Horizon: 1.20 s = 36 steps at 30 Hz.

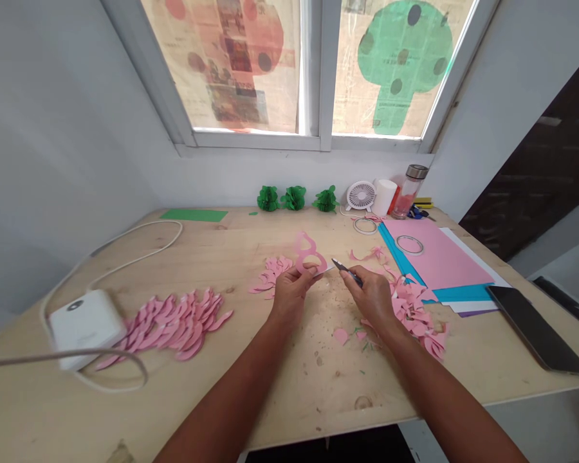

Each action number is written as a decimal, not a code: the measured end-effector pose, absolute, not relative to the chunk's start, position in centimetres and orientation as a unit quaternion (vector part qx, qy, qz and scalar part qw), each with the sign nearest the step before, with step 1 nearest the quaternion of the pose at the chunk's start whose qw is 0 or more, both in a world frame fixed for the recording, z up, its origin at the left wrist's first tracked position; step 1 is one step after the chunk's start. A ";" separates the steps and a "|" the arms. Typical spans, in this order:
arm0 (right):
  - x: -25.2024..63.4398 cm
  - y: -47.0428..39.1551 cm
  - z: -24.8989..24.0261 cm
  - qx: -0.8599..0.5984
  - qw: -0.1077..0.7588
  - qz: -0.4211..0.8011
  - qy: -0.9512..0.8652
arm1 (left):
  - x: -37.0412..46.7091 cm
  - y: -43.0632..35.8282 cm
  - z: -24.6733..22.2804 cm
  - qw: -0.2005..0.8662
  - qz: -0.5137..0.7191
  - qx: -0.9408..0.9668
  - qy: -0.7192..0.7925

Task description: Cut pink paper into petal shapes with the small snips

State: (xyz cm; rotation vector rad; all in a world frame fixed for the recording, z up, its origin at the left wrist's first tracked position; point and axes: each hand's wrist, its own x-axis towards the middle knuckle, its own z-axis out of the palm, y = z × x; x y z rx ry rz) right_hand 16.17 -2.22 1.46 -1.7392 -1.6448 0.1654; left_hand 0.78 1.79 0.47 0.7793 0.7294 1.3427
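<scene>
Near the middle of the table, my left hand pinches a pink paper cutout with a curved outline and an opening in it. Just to its right, my right hand is closed around a dark cutting tool, its tip pointing at the paper without touching it. A small heap of pink petal-like pieces lies left of my left hand. Pink scraps are piled beside and beyond my right forearm. Farther left lies a larger spread of curved pink pieces.
A white power bank with cables is at the left. Green paper ornaments, a small fan and a glass bottle stand at the back. Coloured sheets and a dark phone lie right on the table.
</scene>
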 end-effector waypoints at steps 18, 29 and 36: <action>17.5 -1.8 1.9 -0.675 0.420 0.075 -0.602 | 1.6 0.7 0.2 0.730 0.491 0.397 0.262; 17.4 -1.8 1.9 -0.672 0.425 0.097 -0.598 | 1.0 0.8 1.1 0.713 0.473 0.442 0.269; 17.3 -1.8 1.9 -0.660 0.438 0.112 -0.600 | 1.3 1.0 0.6 0.697 0.492 0.435 0.288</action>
